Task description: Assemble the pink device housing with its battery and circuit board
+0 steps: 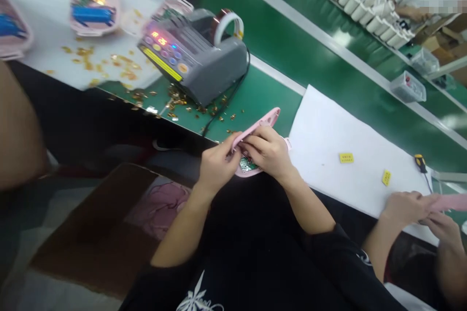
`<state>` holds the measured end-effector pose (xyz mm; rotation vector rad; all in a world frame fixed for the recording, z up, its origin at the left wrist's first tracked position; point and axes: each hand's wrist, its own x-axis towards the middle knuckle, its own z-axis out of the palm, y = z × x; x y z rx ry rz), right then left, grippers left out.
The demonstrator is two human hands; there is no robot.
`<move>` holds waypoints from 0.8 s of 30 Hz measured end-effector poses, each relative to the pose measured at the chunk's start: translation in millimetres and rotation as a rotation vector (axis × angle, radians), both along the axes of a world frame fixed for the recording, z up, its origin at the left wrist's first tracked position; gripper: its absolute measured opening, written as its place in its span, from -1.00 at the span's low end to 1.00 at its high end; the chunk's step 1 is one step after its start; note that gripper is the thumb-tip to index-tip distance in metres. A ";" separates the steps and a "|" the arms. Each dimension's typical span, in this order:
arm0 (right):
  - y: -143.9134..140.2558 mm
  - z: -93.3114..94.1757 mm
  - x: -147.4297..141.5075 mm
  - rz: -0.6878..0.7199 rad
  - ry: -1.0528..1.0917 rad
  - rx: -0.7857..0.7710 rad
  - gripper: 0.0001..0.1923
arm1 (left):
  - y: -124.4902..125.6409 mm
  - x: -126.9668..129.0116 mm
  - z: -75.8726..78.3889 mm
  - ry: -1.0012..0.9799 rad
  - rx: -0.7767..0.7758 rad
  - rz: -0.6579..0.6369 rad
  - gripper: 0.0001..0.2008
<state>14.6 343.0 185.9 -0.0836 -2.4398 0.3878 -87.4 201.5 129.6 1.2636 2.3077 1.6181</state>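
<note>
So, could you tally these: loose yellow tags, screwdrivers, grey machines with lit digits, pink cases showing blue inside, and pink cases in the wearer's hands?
Yellow tags: 2
Screwdriver: 1
Grey machine: 1
Pink cases showing blue inside: 2
Pink case in the wearer's hands: 1
Total: 7

The left hand (218, 161) grips the edge of a pink case (260, 124), and the right hand (273, 151) has its fingers inside. The case is open, one half tilted up, with a green board (248, 165) just below the fingertips; whether they pinch anything is hard to tell, since the hands cover it. Beyond the fingers to the left stands a tape dispenser (207, 68), with gold bits (177, 96) between. Farther left lie open cases holding blue cylinders (93, 14). Right of the fingers, a white sheet (324, 124) bears two yellow tags (346, 158); past them are a screwdriver (420, 163) and another person's hands (407, 208) holding a pink part (454, 201).
</note>
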 end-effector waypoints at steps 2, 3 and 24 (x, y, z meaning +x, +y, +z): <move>6.1 13.3 3.7 0.040 -0.051 -0.008 -0.67 | 6.0 5.4 -5.5 0.005 -0.003 0.053 -0.68; 10.2 21.3 3.0 0.062 -0.064 -0.010 -0.68 | 9.0 7.3 -8.5 0.004 -0.002 0.074 -0.68; 73.9 62.6 -126.0 0.214 -0.410 0.589 -0.28 | 34.0 27.6 -47.1 0.017 0.075 0.113 -0.65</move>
